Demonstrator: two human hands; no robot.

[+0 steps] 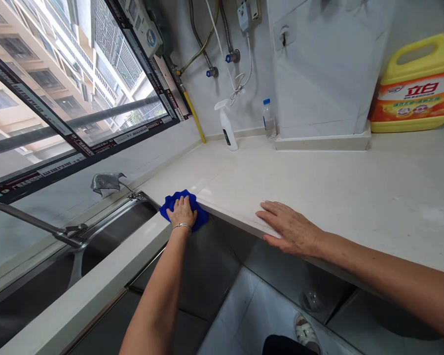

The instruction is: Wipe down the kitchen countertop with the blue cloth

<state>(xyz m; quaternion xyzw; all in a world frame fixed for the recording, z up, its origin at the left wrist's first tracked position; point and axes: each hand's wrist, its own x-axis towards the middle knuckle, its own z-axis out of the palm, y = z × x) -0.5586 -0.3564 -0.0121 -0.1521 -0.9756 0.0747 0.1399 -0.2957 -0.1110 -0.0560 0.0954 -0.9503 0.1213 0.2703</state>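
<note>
My left hand (182,213), a bracelet at its wrist, presses a blue cloth (201,218) onto the inner corner of the pale countertop (240,182), beside the sink. Its fingers curl over the cloth, and part of the cloth hangs past the counter's front edge. My right hand (290,229) lies on the front edge of the countertop to the right, fingers apart, holding nothing. Farther back stands a white spray bottle (227,128), near the wall.
Along the left runs a steel sink (107,241) with a tap (64,234). Against the back wall are a small blue-capped bottle (269,121) and a large yellow detergent jug (414,91). Cabinets sit under the counter, with tiled floor (240,310) below. A window is at upper left.
</note>
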